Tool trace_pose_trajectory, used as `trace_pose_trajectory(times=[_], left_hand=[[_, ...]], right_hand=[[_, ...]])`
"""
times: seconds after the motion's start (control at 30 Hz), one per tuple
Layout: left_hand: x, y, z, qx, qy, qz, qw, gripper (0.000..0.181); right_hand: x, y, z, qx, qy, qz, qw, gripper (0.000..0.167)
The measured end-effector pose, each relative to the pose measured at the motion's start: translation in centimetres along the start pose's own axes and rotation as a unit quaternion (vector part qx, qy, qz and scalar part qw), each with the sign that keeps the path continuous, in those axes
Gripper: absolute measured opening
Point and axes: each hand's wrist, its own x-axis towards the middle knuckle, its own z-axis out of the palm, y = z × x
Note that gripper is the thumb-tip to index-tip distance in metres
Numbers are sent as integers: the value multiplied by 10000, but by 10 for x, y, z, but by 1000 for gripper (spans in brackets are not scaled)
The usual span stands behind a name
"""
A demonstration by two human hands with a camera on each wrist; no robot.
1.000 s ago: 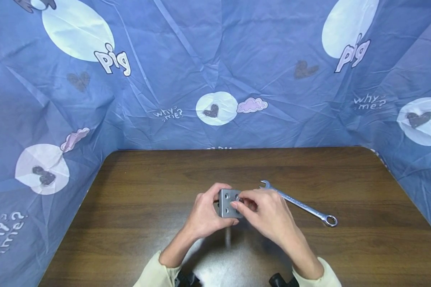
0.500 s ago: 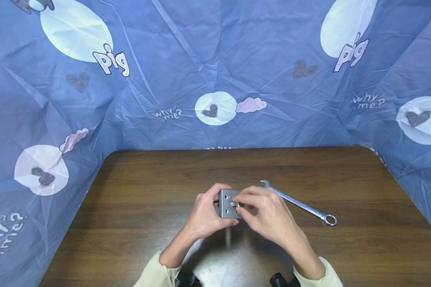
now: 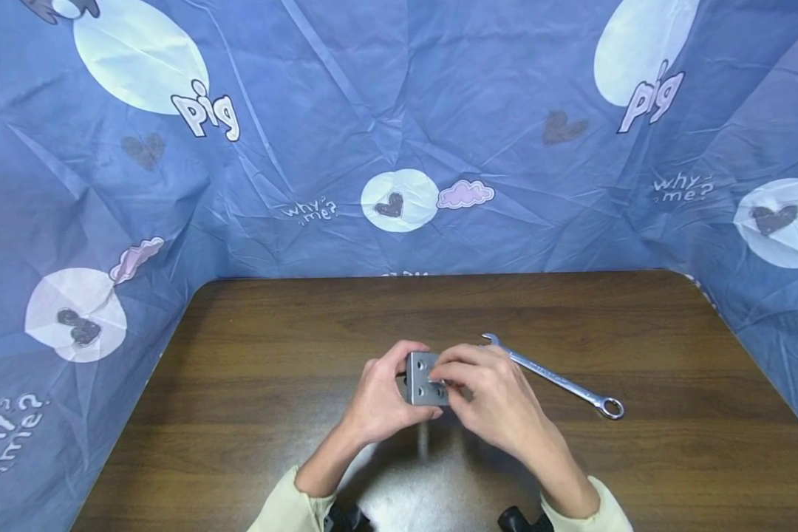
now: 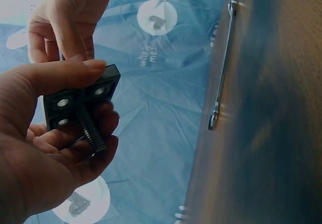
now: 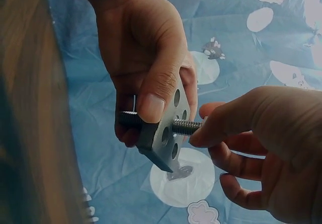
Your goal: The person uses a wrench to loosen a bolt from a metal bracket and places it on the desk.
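A grey metal plate [image 3: 415, 380] with several holes is gripped at its edges by my left hand [image 3: 380, 395] between thumb and fingers, tilted above the table. Through its middle runs a threaded bolt [image 5: 185, 127], sticking out on both sides. The far part of this bolt shows below the plate in the left wrist view, beside the curled fingers of the left hand [image 4: 37, 143]. My right hand [image 3: 495, 388] pinches the bolt's near end with thumb and forefinger. In the right wrist view those fingertips [image 5: 198, 137] cover the tip, so whether it has a head cannot be seen.
A combination wrench [image 3: 552, 375] lies slantwise on the brown wooden table [image 3: 273, 355], right of and behind my right hand. Blue printed cloth [image 3: 346, 140] hangs around the table's back and sides. Black camera gear [image 3: 522, 519] sits by the sleeves.
My right fingers have shifted around the bolt's end, spreading to show it half a second ago and now covering it again. The left hand and plate have stayed nearly still.
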Motion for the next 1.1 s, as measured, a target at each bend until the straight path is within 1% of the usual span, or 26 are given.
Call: trace_pose_trajectory(times=[0.1, 0.2, 0.27, 0.33, 0.4, 0.47, 0.5, 0.6, 0.67, 0.8, 0.97, 1.1], left_hand=[[0, 0, 0, -37, 7, -34, 10000, 72], [0, 1, -1, -109, 43, -22, 9999, 71], [0, 0, -1, -170, 77, 9, 9998, 69], [1, 1, -2, -196, 94, 41, 9998, 68], [1, 1, -3, -176, 101, 24, 9998, 68], [1, 2, -3, -139, 90, -17, 9999, 69], [0, 2, -3, -121, 83, -40, 9999, 70], [0, 3, -2, -66, 84, -86, 9999, 71], [0, 4, -2, -52, 90, -103, 9999, 72], [0, 4, -2, -43, 96, -105, 9999, 72], [0, 4, -2, -80, 68, -150, 9998, 72], [0, 4, -2, -70, 46, -178, 9998, 72]], right_hand=[[0, 0, -1, -31, -64, -23, 10000, 27], [0, -1, -3, -91, -243, 152, 9995, 33], [0, -2, -6, -93, -378, 389, 9985, 41], [0, -3, -8, -94, -507, 760, 9958, 46], [1, -4, -9, -43, -577, 1166, 9915, 47], [2, -5, -8, -36, -650, 1539, 9859, 44], [3, -5, -8, -53, -680, 1689, 9833, 40], [2, -6, -6, -135, -729, 1927, 9784, 26], [2, -8, -5, -188, -723, 1953, 9779, 21], [2, -10, -3, -288, -627, 1866, 9800, 18], [2, -9, -4, -185, -589, 1606, 9851, 14], [1, -8, -6, -41, -579, 1359, 9890, 17]])
